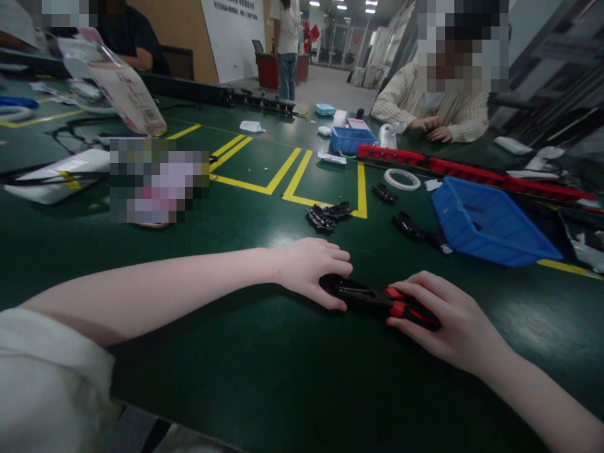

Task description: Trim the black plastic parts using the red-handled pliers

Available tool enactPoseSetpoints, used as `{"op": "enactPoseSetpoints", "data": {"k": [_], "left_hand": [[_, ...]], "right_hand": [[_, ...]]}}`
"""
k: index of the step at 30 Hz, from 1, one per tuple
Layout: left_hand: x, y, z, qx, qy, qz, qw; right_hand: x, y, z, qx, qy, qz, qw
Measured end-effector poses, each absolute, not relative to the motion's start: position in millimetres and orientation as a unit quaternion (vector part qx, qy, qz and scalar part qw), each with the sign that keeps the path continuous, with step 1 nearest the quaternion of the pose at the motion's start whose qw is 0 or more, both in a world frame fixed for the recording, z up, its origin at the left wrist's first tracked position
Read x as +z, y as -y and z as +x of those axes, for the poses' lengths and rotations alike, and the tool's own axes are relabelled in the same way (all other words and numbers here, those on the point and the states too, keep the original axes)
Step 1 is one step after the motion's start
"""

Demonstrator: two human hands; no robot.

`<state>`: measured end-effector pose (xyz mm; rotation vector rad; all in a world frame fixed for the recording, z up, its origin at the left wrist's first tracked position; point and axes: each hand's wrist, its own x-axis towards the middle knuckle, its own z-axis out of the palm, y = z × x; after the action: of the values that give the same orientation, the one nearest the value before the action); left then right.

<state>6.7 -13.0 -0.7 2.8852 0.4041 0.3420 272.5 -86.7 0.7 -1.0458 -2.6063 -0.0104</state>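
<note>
View from a head camera, looking down at a dark green tabletop marked with yellow lines.

At lower centre of the frame, two bare hands meet on a long, narrow black and red part that lies flat on the tabletop. The left hand reaches in from the left edge. Its fingers curl over the black end and the thumb presses against the near side. The right hand comes from the lower right, its fingers closed over the red end. Both hands grip the part, so neither is open. Only the middle of the part shows between them.

The step in hand looks like pressing or fitting the black and red sections together, end to end. Because the part is long and thin, this likely calls for a steady hold on both ends and for keeping it flat on the tabletop.

Just above the hands lie loose black parts. At right of centre sits a tilted large blue bin. Beyond it a long red strip runs toward the right edge, with a white ring to its left. At upper right, a person in a striped shirt sits at the far side with both hands close together. A small blue bin stands near that person.
</note>
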Motion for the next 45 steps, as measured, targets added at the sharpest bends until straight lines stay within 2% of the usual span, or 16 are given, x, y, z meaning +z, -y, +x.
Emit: {"op": "enactPoseSetpoints", "data": {"k": [6, 22, 45], "left_hand": [[-1, 12, 7, 0.12, -0.13, 0.979, 0.101], [0, 12, 6, 0.105, -0.143, 0.978, 0.107], [3, 13, 7, 0.095, -0.152, 0.979, 0.095]], "right_hand": [[1, 86, 274, -0.014, 0.916, -0.367, 0.158], [-2, 93, 259, -0.143, 0.909, -0.346, 0.186], [-1, 94, 268, -0.071, 0.887, -0.396, 0.225]]}}
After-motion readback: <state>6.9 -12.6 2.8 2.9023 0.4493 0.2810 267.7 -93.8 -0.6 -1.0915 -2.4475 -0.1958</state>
